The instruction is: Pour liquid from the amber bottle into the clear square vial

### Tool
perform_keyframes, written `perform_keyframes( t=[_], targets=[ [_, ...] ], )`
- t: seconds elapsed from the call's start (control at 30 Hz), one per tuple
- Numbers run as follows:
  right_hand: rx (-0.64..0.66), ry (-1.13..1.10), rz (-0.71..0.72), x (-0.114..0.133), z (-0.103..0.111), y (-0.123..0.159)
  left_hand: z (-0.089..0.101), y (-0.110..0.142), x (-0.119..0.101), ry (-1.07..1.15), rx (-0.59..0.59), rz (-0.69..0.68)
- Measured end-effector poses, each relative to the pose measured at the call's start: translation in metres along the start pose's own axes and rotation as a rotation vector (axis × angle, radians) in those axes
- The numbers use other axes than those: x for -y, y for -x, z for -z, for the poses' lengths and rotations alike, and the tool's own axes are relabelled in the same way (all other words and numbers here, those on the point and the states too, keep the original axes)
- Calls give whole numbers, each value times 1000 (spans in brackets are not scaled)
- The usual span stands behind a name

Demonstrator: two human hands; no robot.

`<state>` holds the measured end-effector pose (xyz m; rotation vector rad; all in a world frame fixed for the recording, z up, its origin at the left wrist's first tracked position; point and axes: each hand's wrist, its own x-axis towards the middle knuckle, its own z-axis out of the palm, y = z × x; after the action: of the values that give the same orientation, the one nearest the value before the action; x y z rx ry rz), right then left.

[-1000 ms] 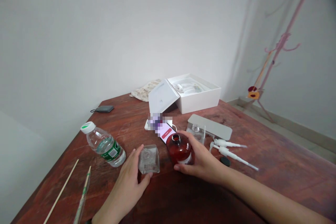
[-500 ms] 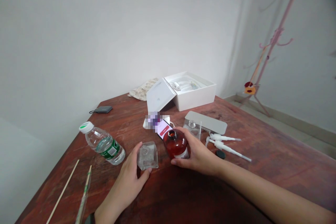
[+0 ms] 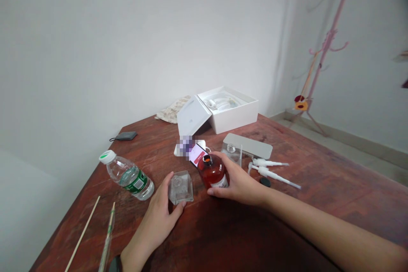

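Observation:
My right hand (image 3: 234, 180) is wrapped round an amber bottle (image 3: 213, 173) with a pale label; its mouth is uncapped and it tilts slightly to the left. My left hand (image 3: 164, 210) holds a clear square bottle (image 3: 181, 189) between thumb and fingers, just left of the amber one. Behind the amber bottle lies a phone (image 3: 198, 155) with a lit screen. Another clear bottle (image 3: 232, 153) stands beyond my right hand. Two white pump heads (image 3: 270, 173) with tubes and a black cap (image 3: 264, 182) lie to its right.
A capped water bottle (image 3: 129, 176) leans over at left, near a wooden chopstick (image 3: 83, 231) and wrapped chopsticks (image 3: 107, 236). Further back are a white box (image 3: 236, 114) with its lid (image 3: 193, 117), a grey case (image 3: 250, 145), a small grey device (image 3: 126, 136) and a patterned cloth (image 3: 172, 111).
The camera view has shifted slightly. Both hands keep their holds, and the amber bottle tilts a little more to the left.

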<state>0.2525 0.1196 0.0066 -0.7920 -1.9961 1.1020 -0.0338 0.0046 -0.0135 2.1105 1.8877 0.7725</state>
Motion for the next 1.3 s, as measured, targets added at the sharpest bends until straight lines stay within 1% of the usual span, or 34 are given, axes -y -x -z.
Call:
perform_keyframes(
  t=[0.3,0.67,0.83,0.97,1.3],
  targets=[
    [3,4,63,-7,-1,0,1,0,-1,6,-5,-36],
    [-23,33,69,-12,-3,0,-1,0,8,-66,-6,-57],
    [-21,25,57,-10,-3,-1,2,3,8,-155,-6,-67],
    [-33,33,74,-11,-3,-2,3,4,8,-195,10,-61],
    [-34,70,94,-16,-3,-1,3,6,5,-197,27,-35]
  ],
)
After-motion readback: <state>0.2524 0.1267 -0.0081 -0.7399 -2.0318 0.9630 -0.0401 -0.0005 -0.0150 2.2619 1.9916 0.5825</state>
